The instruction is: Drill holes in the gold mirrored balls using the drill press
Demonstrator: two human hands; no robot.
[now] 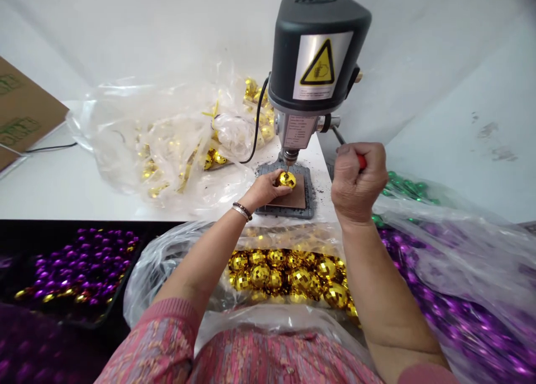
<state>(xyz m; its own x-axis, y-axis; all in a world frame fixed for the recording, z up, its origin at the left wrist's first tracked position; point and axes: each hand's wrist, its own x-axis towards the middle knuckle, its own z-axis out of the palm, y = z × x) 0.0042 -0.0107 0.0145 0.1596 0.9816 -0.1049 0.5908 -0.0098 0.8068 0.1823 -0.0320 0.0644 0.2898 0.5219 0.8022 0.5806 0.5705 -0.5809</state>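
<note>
Pale walls [439, 66] rise behind a white surface [37, 188]; the right one carries grey scuffs [489, 133]. A cardboard carton [23, 113] stands at far left.

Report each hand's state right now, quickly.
Left hand: closed, holding a faceted gold mirror ball.
Right hand: closed, gripping a red-handled metal drill press lever.

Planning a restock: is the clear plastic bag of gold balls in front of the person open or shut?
Open: the clear plastic bag is spread apart at the top, and the gold mirrored balls lie exposed inside, with no plastic covering them.
</note>
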